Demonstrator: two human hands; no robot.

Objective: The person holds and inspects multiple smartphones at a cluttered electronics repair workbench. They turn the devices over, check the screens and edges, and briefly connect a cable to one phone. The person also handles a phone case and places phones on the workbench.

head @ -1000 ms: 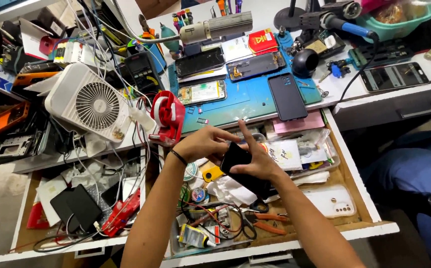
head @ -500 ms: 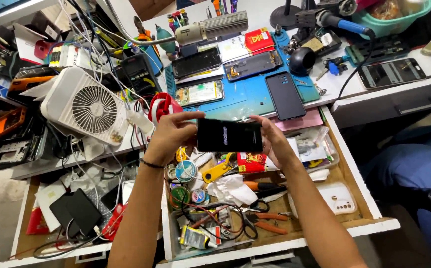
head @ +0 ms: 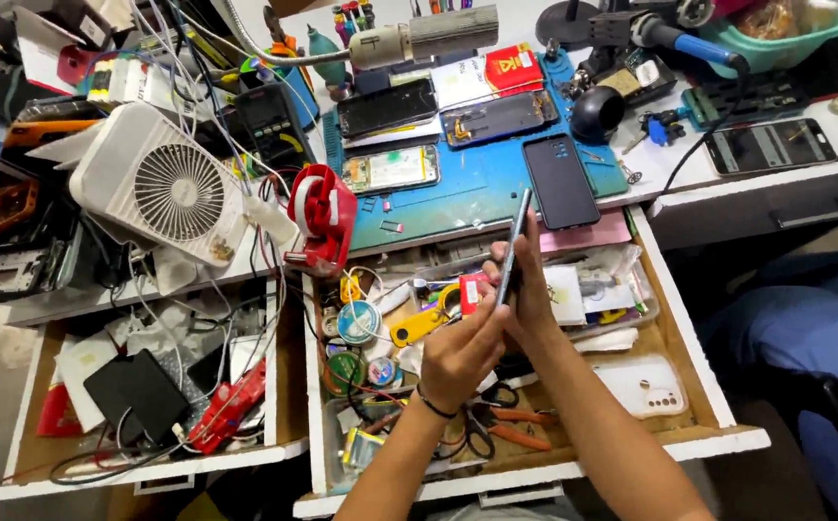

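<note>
1. Phone (head: 513,246): thin, rigid slab, glossy dark face, held edge-on above the open drawer (head: 675,338). Likely light, slick and fragile; best gripped along its long edges.
2. Right hand (head: 533,289): fingers pinching the phone's lower half.
3. Left hand (head: 462,352): fingers curled, tips at the phone's lower edge.
4. Table (head: 689,183): blue rubbery mat (head: 467,188), white plastic fan (head: 163,188).

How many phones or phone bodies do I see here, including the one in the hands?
6, maybe more hidden in the clutter: one held edge-on by both hands; four on the blue mat; one on the white desk at right.
</note>
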